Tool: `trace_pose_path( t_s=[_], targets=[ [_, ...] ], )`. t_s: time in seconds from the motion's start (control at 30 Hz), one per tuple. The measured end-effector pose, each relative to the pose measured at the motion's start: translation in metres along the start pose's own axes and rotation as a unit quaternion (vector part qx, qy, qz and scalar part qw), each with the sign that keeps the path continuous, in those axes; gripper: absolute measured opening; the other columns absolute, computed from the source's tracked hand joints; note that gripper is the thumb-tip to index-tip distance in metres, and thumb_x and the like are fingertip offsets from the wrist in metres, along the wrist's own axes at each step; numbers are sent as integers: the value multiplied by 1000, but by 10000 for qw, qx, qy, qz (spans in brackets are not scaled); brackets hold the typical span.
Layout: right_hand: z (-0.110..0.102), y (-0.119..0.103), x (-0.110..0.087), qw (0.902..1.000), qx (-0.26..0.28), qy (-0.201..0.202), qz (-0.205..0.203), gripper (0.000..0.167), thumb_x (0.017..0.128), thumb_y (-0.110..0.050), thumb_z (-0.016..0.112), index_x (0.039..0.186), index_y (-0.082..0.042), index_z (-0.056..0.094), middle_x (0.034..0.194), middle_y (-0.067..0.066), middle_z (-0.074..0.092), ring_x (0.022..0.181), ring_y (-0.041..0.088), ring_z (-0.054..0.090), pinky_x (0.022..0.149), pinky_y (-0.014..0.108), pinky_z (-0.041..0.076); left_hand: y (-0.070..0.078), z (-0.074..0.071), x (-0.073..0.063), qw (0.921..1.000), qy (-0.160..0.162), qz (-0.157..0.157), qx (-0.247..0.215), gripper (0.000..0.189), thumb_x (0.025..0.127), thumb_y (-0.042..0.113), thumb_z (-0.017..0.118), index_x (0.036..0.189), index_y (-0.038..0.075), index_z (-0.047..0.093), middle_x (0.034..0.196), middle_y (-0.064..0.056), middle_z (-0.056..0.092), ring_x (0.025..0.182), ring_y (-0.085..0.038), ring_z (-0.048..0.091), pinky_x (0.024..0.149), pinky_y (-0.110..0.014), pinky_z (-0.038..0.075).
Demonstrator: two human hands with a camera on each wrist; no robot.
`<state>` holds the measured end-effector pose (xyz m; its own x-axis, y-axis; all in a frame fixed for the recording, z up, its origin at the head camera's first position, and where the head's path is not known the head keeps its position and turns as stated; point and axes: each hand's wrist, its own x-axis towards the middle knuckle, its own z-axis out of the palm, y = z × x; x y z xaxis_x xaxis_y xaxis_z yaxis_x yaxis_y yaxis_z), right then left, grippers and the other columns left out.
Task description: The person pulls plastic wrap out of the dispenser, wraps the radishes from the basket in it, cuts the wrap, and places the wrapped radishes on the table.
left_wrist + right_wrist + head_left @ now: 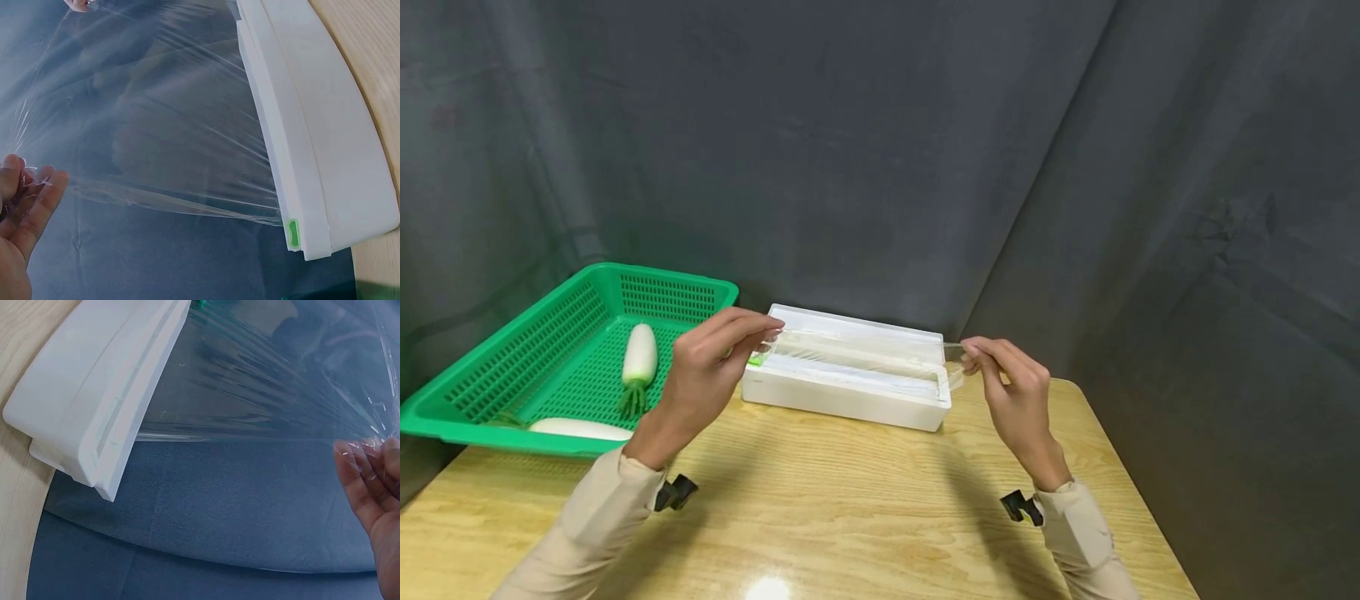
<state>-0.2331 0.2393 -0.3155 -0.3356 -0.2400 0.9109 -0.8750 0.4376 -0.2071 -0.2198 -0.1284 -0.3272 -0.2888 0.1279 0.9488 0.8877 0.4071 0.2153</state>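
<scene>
A sheet of clear plastic wrap [169, 119] stretches out of a white cling film dispenser box [842, 403] on the wooden table. My left hand [711, 354] pinches one corner of the film above the box's left end. The opposite corner is gripped between thumb and fingers of my right hand [1017, 396], just past the box's right end. Creases fan from both hands toward the dispenser's edge in the wrist views. A small green slider [293, 234] sits at the left end of that edge.
To the left stands a green plastic basket [602, 275] with one white radish [640, 354] lying inside and another, a long white radish [580, 429], near its front wall. Dark grey curtains [850, 150] hang behind the wooden table [850, 500] and along its right side.
</scene>
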Motion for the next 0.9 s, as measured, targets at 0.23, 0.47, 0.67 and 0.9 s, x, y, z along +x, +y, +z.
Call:
trace_pose_path(
  t_s=[0.23, 0.47, 0.67, 0.9],
  targets=[
    [-2, -1, 1, 10000, 32, 68, -19, 24, 85, 25, 68, 99, 8, 76, 79, 14, 72, 68, 19, 68, 72, 15, 56, 1, -1, 1, 9999, -22, 59, -112, 35, 79, -24, 74, 107, -3, 78, 97, -13, 75, 78, -15, 69, 81, -12, 54],
    [-2, -1, 0, 9996, 62, 238, -103, 28, 82, 28, 68, 100, 9, 77, 79, 14, 72, 68, 18, 67, 71, 15, 56, 3, 0, 4, 9998, 8, 108, -163, 37, 79, -26, 73, 107, -3, 78, 96, -13, 74, 79, -15, 68, 82, -12, 54],
    [-4, -1, 0, 9995, -47, 275, -151, 29, 82, 28, 68, 101, 8, 77, 80, 15, 73, 69, 18, 67, 75, 14, 55, 4, -1, 8, 9998, 75, 167, 48, 35, 79, -25, 74, 106, -3, 78, 95, -12, 74, 80, -16, 68, 84, -11, 52],
    [-6, -2, 1, 9967, -507, 233, -586, 12, 98, 2, 67, 103, 6, 77, 82, 14, 73, 71, 23, 67, 80, 12, 52, 5, -3, 11, 9994, 162, 216, 211, 29, 82, -19, 75, 105, -2, 79, 95, -12, 75, 81, -16, 68, 86, -10, 51]
  ],
)
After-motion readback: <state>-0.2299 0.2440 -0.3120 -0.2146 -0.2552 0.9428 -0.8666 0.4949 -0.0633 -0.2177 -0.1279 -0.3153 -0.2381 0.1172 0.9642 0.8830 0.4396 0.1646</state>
